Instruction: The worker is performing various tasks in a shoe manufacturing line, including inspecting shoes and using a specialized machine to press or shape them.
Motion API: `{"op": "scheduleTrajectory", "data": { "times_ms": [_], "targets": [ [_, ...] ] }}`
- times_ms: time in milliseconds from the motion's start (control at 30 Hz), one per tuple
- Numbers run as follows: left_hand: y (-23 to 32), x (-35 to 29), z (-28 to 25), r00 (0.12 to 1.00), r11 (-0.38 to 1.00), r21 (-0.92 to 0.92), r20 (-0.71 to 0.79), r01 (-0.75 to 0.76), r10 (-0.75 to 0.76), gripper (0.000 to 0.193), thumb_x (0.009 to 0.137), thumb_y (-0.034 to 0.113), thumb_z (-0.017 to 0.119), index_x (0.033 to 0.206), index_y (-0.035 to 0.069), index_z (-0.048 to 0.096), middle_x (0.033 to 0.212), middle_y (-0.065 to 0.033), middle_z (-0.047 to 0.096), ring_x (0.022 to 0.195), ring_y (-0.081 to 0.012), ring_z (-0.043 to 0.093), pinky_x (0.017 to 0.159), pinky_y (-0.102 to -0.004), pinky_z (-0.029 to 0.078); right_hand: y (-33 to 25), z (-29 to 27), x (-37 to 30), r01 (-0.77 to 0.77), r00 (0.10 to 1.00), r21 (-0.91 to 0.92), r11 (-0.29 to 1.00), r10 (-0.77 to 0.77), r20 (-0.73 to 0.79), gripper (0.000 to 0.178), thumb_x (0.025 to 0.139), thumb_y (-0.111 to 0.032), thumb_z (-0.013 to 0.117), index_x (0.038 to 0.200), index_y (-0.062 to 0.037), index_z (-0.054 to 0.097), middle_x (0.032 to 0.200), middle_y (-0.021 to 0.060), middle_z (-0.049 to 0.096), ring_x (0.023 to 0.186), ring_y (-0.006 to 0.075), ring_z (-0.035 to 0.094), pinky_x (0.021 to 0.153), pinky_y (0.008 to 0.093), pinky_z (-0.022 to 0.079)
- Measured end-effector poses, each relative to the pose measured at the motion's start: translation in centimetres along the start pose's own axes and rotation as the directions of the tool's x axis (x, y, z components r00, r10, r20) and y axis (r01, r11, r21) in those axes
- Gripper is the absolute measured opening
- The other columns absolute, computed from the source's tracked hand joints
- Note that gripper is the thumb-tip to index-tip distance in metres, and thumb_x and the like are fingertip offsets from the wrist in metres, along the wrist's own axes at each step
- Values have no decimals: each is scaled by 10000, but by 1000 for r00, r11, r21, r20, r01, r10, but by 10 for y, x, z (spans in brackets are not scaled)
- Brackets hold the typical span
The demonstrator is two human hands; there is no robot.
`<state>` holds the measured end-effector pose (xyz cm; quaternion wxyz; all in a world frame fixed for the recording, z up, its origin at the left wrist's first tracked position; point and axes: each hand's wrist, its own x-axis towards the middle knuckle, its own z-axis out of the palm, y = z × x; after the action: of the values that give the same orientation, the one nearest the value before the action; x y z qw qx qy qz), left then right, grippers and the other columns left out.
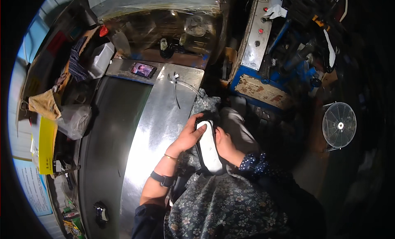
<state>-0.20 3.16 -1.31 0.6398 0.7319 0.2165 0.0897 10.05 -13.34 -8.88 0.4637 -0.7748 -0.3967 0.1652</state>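
Note:
A black shoe with a white sole [211, 152] rests over my lap, its sole turned up toward me. My left hand [190, 135] wraps its upper end, the thumb lying on the white sole and the fingers around the black edge. On the other side, my right hand [225, 143] is closed against the shoe's edge; its fingertips are partly hidden. A floral apron [222, 206] covers my lap beneath the shoe. Left of my hands is a shiny metal tabletop [152, 124], where pincers with pale curved handles [175, 85] lie near the far end.
A dark conveyor belt [111, 128] runs along the left, carrying another black shoe [101, 213] near the bottom. A phone [143, 69] lies beyond the tabletop. At right are a blue machine [238, 80] with a button panel [257, 37] and a round fan [339, 125].

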Motion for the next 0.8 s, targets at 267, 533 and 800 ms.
{"op": "scheduleTrajectory", "data": {
  "times_ms": [267,533,800],
  "targets": [
    [3,11,3,993,993,12,1,120,-120,483,974,202,595,1373,8,405,1211,-148,568,1094,-199,541,952,-308,441,-55,-21,27,261,962,-482,836,-267,59,134,900,-129,525,852,-7,547,633,167,611,586,333,646,539,429,520],
    [4,14,-6,988,998,-29,141,61,-56,522,980,172,601,1427,16,381,1250,-78,547,1139,-138,498,1001,-256,390,-23,-37,-6,-250,870,126,960,166,463,674,1043,-440,356,1496,22,170,1400,360,406,1325,454,406,1094,454,337],
    [-3,-28,30,720,907,-320,-557,273,-413,562,1023,391,386,1333,-57,526,1295,-171,595,1235,-252,532,1072,-348,375,-62,-26,9,-256,864,45,966,208,458,676,1028,-403,373,1443,113,239,1114,370,590,1000,427,634,838,444,517]
  ]
}}
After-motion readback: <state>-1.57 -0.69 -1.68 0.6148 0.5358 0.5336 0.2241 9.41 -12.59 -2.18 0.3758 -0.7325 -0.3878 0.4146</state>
